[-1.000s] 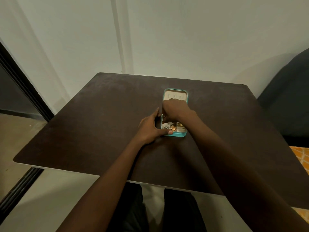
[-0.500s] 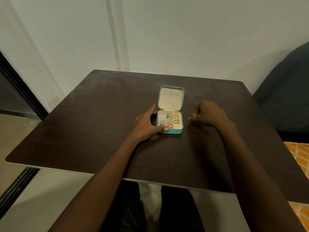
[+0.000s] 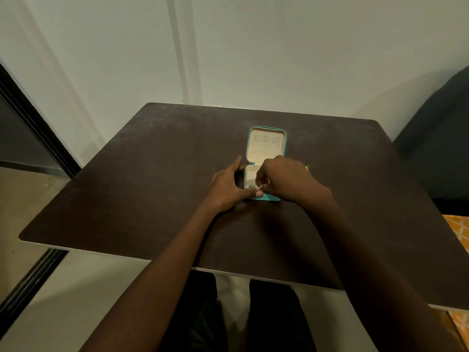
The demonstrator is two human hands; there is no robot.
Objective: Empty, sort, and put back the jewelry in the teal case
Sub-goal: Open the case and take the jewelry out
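Note:
The teal case (image 3: 284,141) lies open on the dark table (image 3: 152,189), its cream lid flat at the far side. My left hand (image 3: 225,185) grips the case's left side, thumb along the front edge. Reaching into the lower tray, my right hand (image 3: 284,177) has its fingertips pinched together over small silver jewelry (image 3: 251,186). Whether a piece is between the fingers is hidden. A small gold piece (image 3: 307,167) lies on the table just right of my right hand. Most of the tray's compartments are covered by my right hand.
A dark upholstered seat (image 3: 436,148) stands at the table's right side, with orange patterned fabric (image 3: 456,229) below it. A white wall runs behind the table. The table's near edge is close to my legs.
My right hand left the case, went to the table on the right where a gold piece now lies, then came back into the tray. My left hand stayed on the case.

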